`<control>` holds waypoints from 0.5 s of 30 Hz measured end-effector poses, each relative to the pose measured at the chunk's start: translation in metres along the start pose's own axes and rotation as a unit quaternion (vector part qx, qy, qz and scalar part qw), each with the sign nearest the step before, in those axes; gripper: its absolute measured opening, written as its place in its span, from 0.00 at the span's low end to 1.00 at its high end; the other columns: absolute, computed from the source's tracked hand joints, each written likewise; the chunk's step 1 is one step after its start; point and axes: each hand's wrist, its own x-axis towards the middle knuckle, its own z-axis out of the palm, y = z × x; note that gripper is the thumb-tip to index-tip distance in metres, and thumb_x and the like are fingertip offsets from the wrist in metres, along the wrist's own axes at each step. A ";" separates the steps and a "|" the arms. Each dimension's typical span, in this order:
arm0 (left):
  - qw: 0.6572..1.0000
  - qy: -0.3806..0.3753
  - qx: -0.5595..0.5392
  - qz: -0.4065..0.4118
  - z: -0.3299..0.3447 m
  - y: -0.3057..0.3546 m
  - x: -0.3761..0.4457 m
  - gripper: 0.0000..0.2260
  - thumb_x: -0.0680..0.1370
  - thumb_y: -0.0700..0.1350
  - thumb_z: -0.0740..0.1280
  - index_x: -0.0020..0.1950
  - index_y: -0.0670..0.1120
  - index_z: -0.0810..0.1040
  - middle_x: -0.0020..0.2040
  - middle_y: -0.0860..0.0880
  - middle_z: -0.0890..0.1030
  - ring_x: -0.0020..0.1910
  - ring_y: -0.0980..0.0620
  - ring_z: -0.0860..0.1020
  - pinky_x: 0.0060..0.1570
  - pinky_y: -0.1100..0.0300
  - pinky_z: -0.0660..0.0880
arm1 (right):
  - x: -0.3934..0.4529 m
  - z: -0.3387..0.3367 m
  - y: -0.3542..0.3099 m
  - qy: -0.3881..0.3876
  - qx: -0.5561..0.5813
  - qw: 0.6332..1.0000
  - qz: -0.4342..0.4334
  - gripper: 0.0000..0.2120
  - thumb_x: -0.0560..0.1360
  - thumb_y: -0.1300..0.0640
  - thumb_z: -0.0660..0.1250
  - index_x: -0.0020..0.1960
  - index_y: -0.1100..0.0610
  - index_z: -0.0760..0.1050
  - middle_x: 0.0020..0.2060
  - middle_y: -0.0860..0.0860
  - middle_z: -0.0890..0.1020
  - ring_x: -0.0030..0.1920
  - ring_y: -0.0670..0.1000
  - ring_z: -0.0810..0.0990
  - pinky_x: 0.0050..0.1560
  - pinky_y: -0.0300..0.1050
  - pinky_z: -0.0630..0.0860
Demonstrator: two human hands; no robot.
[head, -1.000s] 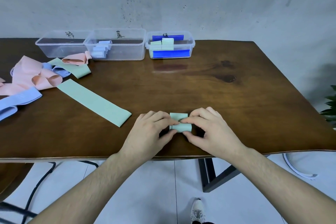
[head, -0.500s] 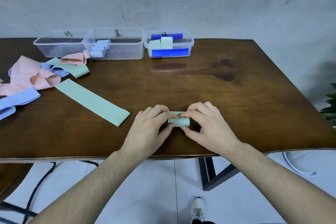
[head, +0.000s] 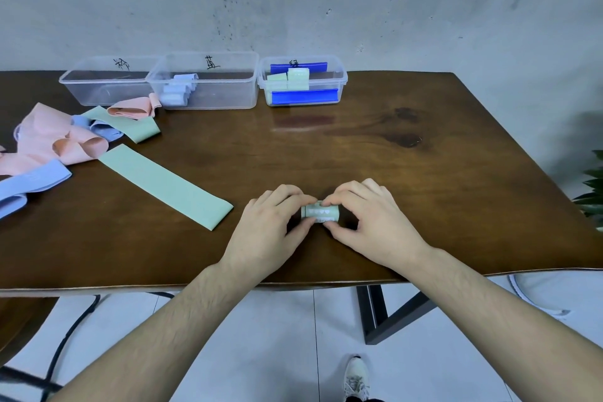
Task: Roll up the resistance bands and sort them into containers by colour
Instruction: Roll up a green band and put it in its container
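1. Small mint-green rolled elastic band (head: 320,213) on dark wooden bench (head: 391,173), near front edge, between both hands.
2. Left hand (head: 267,228): fingers (head: 293,197) curled over top of roll, thumb underneath at near side, pinching it. Right hand (head: 368,222): same pinch from other end. Likely to keep the elastic from springing open.
3. Printed patch with small hearts facing up on roll; looks fully wound, no loose tail visible.
4. Judged step: roll finished or nearly so, next goes into a tub.
5. Right-most clear plastic tub with blue strips (head: 301,81) at far edge already holds pale green rolls, so probable destination. Well apart from the hands, needs a forward reach.
6. Middle clear plastic tub (head: 208,81) holds light blue rolls; left clear plastic tub (head: 104,80) shows no rolls. Handwritten marks on each, too small to read.
7. Flat mint-green band (head: 163,184) lying straight just left of hands, laid out ready for rolling.
8. Tangled heap of pink, blue and green bands (head: 65,140) at far left, unsorted.
9. Risk: roll unwinding if grip loosens during transfer.
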 end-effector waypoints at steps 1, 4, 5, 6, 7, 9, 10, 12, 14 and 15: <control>1.000 0.002 0.005 0.006 -0.001 0.001 0.000 0.13 0.79 0.53 0.66 0.63 0.55 0.78 0.59 0.57 0.75 0.51 0.56 0.74 0.50 0.57 0.72 | 0.001 0.000 0.001 -0.001 0.003 1.000 0.002 0.12 0.77 0.46 0.69 0.60 0.44 0.78 0.54 0.38 0.77 0.53 0.44 0.70 0.53 0.48 0.72; 0.999 0.000 0.037 0.029 -0.001 0.004 0.001 0.13 0.78 0.50 0.69 0.62 0.54 0.78 0.59 0.57 0.75 0.51 0.55 0.75 0.48 0.60 0.68 | 0.003 -0.001 0.003 -0.008 0.014 1.000 0.010 0.13 0.77 0.47 0.69 0.61 0.44 0.79 0.55 0.38 0.77 0.54 0.43 0.69 0.55 0.46 0.71; 0.999 -0.003 0.045 0.031 0.000 0.004 0.001 0.13 0.77 0.49 0.70 0.61 0.54 0.78 0.59 0.57 0.76 0.51 0.54 0.75 0.48 0.60 0.67 | 0.004 -0.001 0.004 -0.006 0.014 1.000 0.012 0.13 0.77 0.47 0.69 0.61 0.44 0.79 0.54 0.38 0.77 0.55 0.43 0.69 0.55 0.46 0.71; 0.998 -0.005 0.048 0.029 0.000 0.004 0.003 0.13 0.77 0.49 0.70 0.62 0.54 0.78 0.59 0.57 0.76 0.52 0.54 0.76 0.48 0.60 0.67 | 0.005 0.000 0.004 -0.001 0.012 1.000 0.012 0.13 0.77 0.46 0.69 0.62 0.44 0.79 0.54 0.37 0.77 0.55 0.43 0.69 0.56 0.47 0.71; 0.998 -0.006 0.050 0.027 0.000 0.003 0.004 0.13 0.77 0.49 0.70 0.62 0.54 0.78 0.59 0.56 0.76 0.52 0.54 0.76 0.49 0.60 0.66 | 0.005 0.000 0.004 0.004 0.008 1.000 0.012 0.14 0.77 0.46 0.68 0.62 0.44 0.79 0.54 0.37 0.76 0.55 0.44 0.69 0.56 0.47 0.70; 0.999 -0.008 0.048 0.021 0.001 0.001 0.007 0.13 0.77 0.49 0.70 0.62 0.55 0.77 0.59 0.57 0.76 0.52 0.54 0.76 0.49 0.59 0.67 | 0.005 0.001 0.005 0.003 0.000 1.000 0.014 0.16 0.77 0.46 0.69 0.64 0.44 0.78 0.56 0.37 0.76 0.56 0.44 0.68 0.56 0.45 0.68; 0.999 -0.013 0.044 0.016 0.001 0.001 0.009 0.14 0.77 0.49 0.70 0.62 0.55 0.77 0.60 0.57 0.76 0.53 0.53 0.76 0.49 0.58 0.68 | 0.005 0.001 0.005 -0.004 -0.002 1.000 0.018 0.17 0.77 0.46 0.69 0.66 0.43 0.76 0.57 0.38 0.76 0.57 0.44 0.68 0.57 0.44 0.67; 0.999 -0.030 0.025 -0.003 0.002 0.000 0.013 0.15 0.78 0.50 0.69 0.64 0.55 0.75 0.61 0.58 0.75 0.54 0.54 0.76 0.51 0.56 0.70 | 0.006 0.001 0.005 -0.020 0.003 0.999 0.033 0.19 0.77 0.45 0.69 0.67 0.42 0.74 0.59 0.38 0.76 0.59 0.43 0.68 0.58 0.44 0.65; 0.999 -0.044 0.003 -0.022 0.002 0.001 0.018 0.14 0.79 0.49 0.68 0.64 0.56 0.75 0.61 0.59 0.75 0.56 0.54 0.75 0.53 0.55 0.70 | 0.010 0.002 0.006 -0.025 0.018 0.998 0.048 0.17 0.77 0.46 0.70 0.65 0.42 0.74 0.59 0.37 0.76 0.59 0.44 0.69 0.59 0.46 0.66; 0.998 -0.049 -0.005 -0.031 0.003 0.001 0.020 0.14 0.79 0.49 0.68 0.64 0.57 0.74 0.61 0.59 0.76 0.56 0.55 0.75 0.54 0.55 0.69 | 0.013 0.002 0.006 -0.028 0.026 0.998 0.052 0.16 0.77 0.47 0.70 0.64 0.42 0.75 0.58 0.37 0.77 0.58 0.43 0.69 0.60 0.46 0.67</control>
